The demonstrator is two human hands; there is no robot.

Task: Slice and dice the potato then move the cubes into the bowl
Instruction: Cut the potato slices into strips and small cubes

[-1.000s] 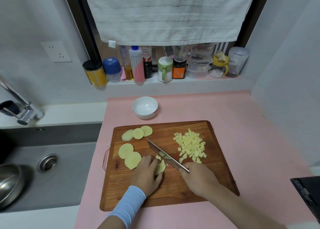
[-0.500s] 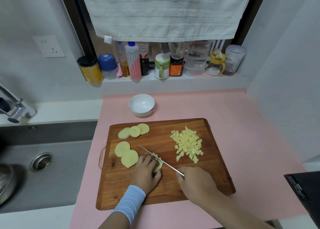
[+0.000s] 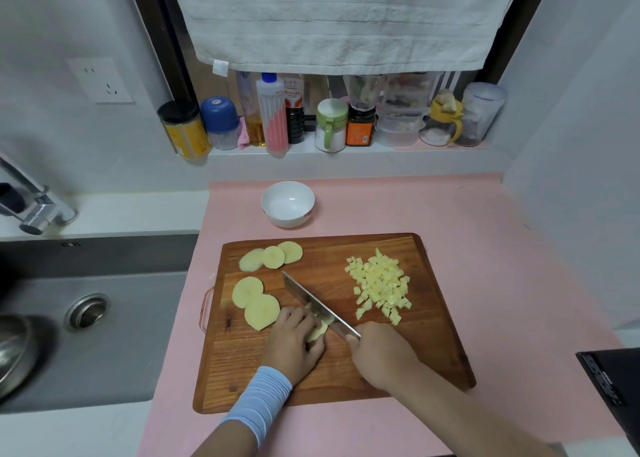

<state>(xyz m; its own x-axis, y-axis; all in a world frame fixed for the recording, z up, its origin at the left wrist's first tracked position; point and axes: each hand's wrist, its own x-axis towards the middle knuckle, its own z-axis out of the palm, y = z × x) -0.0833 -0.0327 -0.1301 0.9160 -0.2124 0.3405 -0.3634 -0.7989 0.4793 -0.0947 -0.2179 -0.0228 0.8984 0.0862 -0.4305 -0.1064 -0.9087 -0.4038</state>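
Wooden cutting board [image 3: 346,370], grained, matt; shiny metal knife blade [image 3: 311,300]; glossy white bowl [image 3: 287,203]; ribbed cloth towel [image 3: 339,16].

The left hand [image 3: 294,345] is bare. A pale blue sleeve [image 3: 258,401] wraps the left wrist and the lower forearm, its knit ribbed in fine bands that run around the arm, fitting close. Below its lower edge the arm shows uncovered. The right hand [image 3: 381,356] is bare too, and the right forearm [image 3: 460,408] is uncovered down to the bottom edge of the view.
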